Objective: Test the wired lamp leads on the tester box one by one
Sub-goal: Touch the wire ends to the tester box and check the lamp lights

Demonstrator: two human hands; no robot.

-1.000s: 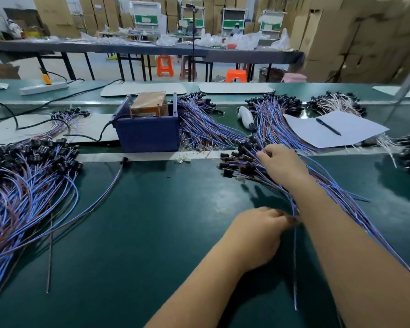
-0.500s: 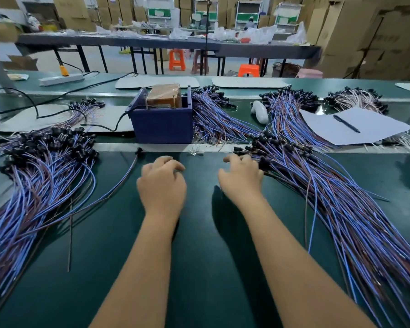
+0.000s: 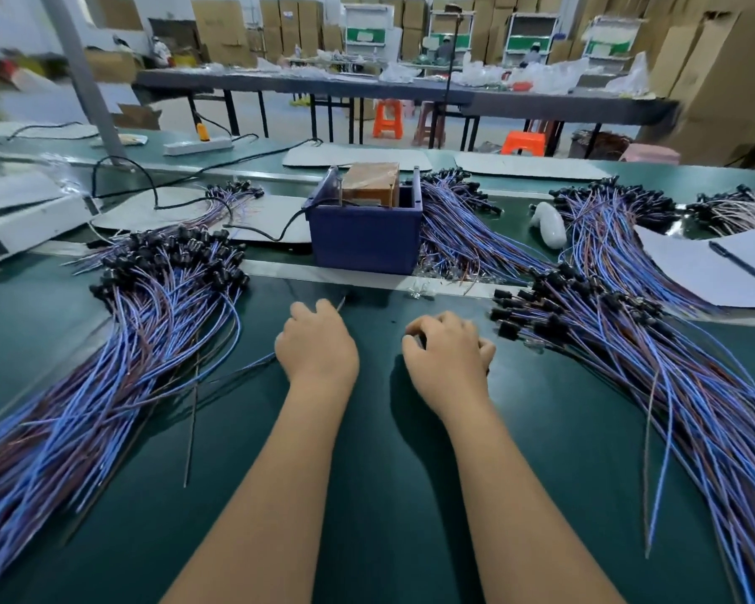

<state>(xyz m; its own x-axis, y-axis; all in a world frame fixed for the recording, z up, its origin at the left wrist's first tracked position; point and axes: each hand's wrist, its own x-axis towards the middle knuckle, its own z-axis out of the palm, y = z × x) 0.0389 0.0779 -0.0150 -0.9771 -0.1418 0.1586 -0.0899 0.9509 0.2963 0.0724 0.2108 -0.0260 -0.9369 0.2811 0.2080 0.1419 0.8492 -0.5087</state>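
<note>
1. Far left: a white machine point(image 3: 22, 220) sits at the bench edge, partly blurred.
2. Left pile of leads point(image 3: 118, 342): blue and brown wires fanned toward the near left corner of the green mat point(image 3: 367, 494), black lamp sockets bunched at the far end.
3. One loose lead point(image 3: 236, 370) runs from beside that pile to the left hand point(image 3: 317, 346); a thin wire tip shows past the knuckles. Fingers are curled, gripping that lead as far as can be seen.
4. Centre, beyond the hands: the blue tester box point(image 3: 365, 237) stands on the strip behind the mat, with a brown block point(image 3: 370, 184) inside and a black cable point(image 3: 280, 231) running off its left side. Both hands are short of it, not touching.
5. Right hand point(image 3: 447, 353): knuckles up on the mat, fingers curled under. Something dark shows by the thumb; cannot tell whether it is a socket or shadow.
6. Right pile of leads point(image 3: 628, 355): sockets just beside the right hand, wires trailing to the near right corner.
7. Behind it: a further bundle point(image 3: 463, 237) against the box's right side, and a white object point(image 3: 550, 224).
8. Far right: a paper sheet point(image 3: 689, 272) with a pen point(image 3: 739, 262) on it.
</note>
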